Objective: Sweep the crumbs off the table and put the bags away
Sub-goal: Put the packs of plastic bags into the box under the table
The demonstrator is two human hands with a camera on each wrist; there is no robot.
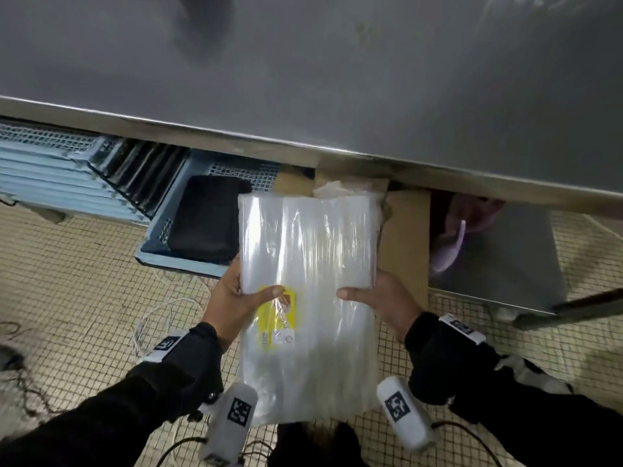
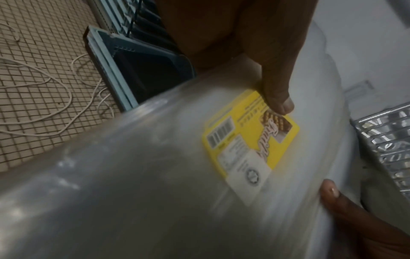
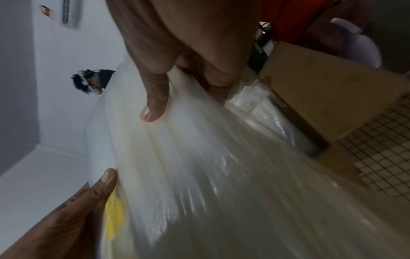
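A thick pack of clear plastic bags [image 1: 308,264] with a yellow label [image 1: 274,315] is held flat in front of me, below the steel table's [image 1: 337,79] front edge. My left hand [image 1: 236,298] grips its left side, thumb on top by the label [image 2: 250,138]. My right hand [image 1: 377,298] grips the right side, thumb on top of the pack [image 3: 199,157]. The pack's far end points at an open cardboard box [image 1: 404,237] under the table, where more clear bags [image 3: 266,112] lie.
A blue plastic crate [image 1: 175,254] with a black item [image 1: 205,220] stands under the table at left, beside stacked blue crates [image 1: 50,173]. A lilac object [image 1: 451,244] sits in a steel compartment at right. White cables [image 1: 151,325] lie on the tiled floor.
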